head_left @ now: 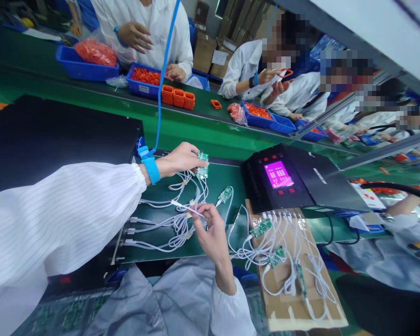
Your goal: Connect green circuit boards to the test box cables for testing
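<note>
My left hand (185, 157), with a blue band at its wrist, grips a green circuit board (203, 169) near the far edge of the green work surface. Closer to me, my right hand (212, 228) pinches a white cable (185, 206) between thumb and fingers; the cable's plug end points left. Bundled white cables (180, 228) lie beneath and left of my right hand. Another circuit board (225, 194) rests to the right with a white plug at its lower end.
A black device (301, 179) with a lit magenta screen stands right. Cardboard (276, 312) below it bears cabled boards. A large black box (56, 140) is at left. A blue cord (164, 70) hangs near my left wrist. Across, people handle orange parts beside blue bins (87, 70).
</note>
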`<state>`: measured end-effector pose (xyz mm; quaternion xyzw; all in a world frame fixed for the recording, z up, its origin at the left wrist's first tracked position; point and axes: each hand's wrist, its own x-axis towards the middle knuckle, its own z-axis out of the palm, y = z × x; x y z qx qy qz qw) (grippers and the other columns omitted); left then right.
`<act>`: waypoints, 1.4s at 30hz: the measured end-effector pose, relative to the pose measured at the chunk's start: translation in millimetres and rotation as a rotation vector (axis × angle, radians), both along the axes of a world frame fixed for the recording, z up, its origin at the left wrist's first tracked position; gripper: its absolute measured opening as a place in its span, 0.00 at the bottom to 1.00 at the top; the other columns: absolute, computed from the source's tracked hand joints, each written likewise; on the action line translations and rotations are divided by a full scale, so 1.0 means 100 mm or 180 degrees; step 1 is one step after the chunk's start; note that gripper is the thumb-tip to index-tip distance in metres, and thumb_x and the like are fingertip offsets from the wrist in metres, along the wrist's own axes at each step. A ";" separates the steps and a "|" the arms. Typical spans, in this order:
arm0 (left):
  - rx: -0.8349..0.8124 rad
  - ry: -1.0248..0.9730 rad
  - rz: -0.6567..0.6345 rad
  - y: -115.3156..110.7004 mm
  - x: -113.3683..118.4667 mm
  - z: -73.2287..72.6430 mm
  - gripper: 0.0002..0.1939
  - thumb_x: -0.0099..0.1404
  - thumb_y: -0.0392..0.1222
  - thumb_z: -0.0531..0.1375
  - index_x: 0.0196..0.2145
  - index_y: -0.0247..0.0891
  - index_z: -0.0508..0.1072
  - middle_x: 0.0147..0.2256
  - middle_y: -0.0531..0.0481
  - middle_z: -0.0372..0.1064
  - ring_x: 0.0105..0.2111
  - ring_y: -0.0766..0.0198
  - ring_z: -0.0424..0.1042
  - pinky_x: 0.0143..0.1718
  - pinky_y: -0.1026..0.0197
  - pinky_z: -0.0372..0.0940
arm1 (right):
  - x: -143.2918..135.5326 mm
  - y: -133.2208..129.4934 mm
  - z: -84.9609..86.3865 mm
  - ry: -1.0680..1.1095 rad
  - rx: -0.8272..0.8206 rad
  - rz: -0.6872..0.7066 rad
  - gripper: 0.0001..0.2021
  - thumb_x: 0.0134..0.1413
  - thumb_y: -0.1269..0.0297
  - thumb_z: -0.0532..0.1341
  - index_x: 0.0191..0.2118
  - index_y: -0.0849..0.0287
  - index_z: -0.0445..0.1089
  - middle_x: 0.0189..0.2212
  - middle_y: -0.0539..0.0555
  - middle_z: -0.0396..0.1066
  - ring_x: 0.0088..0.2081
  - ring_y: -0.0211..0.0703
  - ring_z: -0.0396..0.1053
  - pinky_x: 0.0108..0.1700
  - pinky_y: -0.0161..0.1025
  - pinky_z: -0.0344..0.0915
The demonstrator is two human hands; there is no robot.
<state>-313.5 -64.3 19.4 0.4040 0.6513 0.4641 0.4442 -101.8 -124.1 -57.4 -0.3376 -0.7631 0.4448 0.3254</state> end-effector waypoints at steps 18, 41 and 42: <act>-0.0070 -0.0365 -0.0440 -0.05 0.03 0.06 0.21 0.57 0.32 0.75 0.45 0.30 0.73 0.31 0.46 0.78 0.25 0.63 0.77 0.32 0.58 0.73 | 0.08 -0.04 0.00 0.0860 -0.0785 -0.0672 0.20 0.68 0.50 0.61 0.59 0.55 0.66 0.34 0.50 0.74 0.26 0.35 0.69 0.28 0.34 0.68; 0.0220 -0.0498 -0.1048 -0.08 0.05 0.06 0.26 0.52 0.41 0.78 0.43 0.34 0.72 0.34 0.46 0.78 0.29 0.61 0.79 0.32 0.59 0.72 | -0.06 0.04 -0.07 0.1170 -0.1140 -0.1298 0.22 0.62 0.40 0.63 0.41 0.58 0.73 0.20 0.42 0.54 0.22 0.33 0.52 0.24 0.33 0.53; 0.0216 -0.0512 -0.1051 -0.08 0.05 0.06 0.26 0.51 0.41 0.79 0.43 0.34 0.71 0.35 0.46 0.78 0.29 0.61 0.79 0.33 0.59 0.73 | -0.06 0.04 -0.07 0.1186 -0.1159 -0.1299 0.23 0.62 0.40 0.63 0.41 0.58 0.73 0.20 0.42 0.54 0.22 0.33 0.52 0.23 0.33 0.52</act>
